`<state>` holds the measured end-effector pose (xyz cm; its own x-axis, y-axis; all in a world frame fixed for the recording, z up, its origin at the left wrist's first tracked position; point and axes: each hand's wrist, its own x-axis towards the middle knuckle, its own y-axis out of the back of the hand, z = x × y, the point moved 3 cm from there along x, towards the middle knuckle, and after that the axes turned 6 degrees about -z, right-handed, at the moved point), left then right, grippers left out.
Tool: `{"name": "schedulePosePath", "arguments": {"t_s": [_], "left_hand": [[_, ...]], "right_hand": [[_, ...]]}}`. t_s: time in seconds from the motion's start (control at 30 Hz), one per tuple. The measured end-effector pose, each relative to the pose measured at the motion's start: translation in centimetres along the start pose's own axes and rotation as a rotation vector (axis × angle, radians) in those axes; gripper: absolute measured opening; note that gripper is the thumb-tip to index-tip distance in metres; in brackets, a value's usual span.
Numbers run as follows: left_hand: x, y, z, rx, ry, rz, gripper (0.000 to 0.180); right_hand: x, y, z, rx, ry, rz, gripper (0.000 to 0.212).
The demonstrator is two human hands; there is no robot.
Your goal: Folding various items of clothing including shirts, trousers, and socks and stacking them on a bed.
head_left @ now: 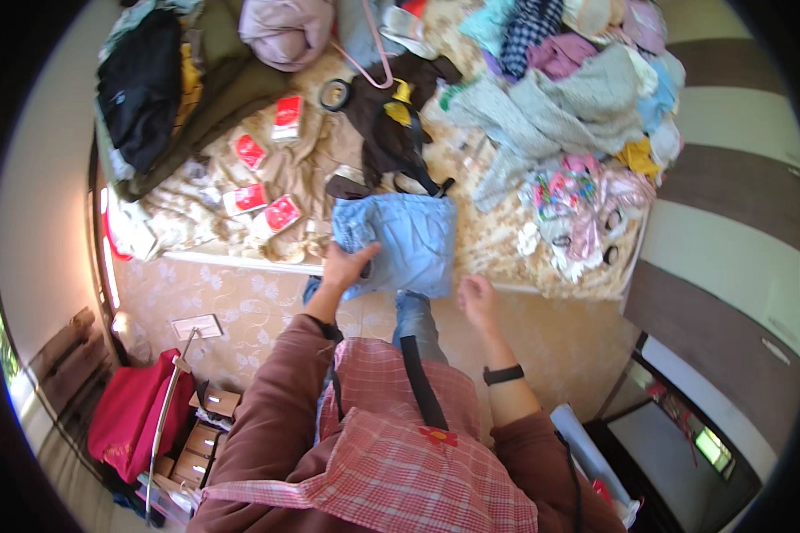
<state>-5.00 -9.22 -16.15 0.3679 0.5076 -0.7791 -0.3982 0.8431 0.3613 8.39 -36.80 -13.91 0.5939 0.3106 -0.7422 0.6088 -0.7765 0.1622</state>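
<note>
A folded light-blue denim garment (409,240) lies at the near edge of the bed, in front of me. My left hand (348,266) is at its left side, the thumb lying across the cloth and the other fingers partly hidden along the edge. To the right of the garment, my right hand (478,300) is held just off the bed's edge, fingers curled in and nothing visible in them. Dark brown clothing (387,133) with straps lies directly beyond the denim.
Several red-and-white packets (281,213) lie left on the patterned bed sheet (480,249). A roll of tape (334,94) and a pink hanger (378,71) are farther back. Clothes pile at far right around a grey knit garment (560,107). A red bag (142,413) stands lower left.
</note>
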Motion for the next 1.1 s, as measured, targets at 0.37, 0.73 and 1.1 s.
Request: {"name": "schedulePosePath", "arguments": {"t_s": [0.37, 0.73, 1.1], "left_hand": [[-4.6, 1.4, 5.6, 0.056, 0.102, 0.042, 0.061], [-13.2, 18.9, 11.6, -0.601, -0.299, 0.127, 0.041], [-7.4, 45.4, 22.8, -1.279, -0.862, 0.140, 0.017]], "right_hand": [[-2.4, 2.6, -0.1, -0.204, -0.109, -0.225, 0.019], [-0.4, 3.2, -1.1, -0.424, -0.039, -0.209, 0.022], [-3.5, -3.4, 0.8, -0.482, -0.087, -0.115, 0.022]]}}
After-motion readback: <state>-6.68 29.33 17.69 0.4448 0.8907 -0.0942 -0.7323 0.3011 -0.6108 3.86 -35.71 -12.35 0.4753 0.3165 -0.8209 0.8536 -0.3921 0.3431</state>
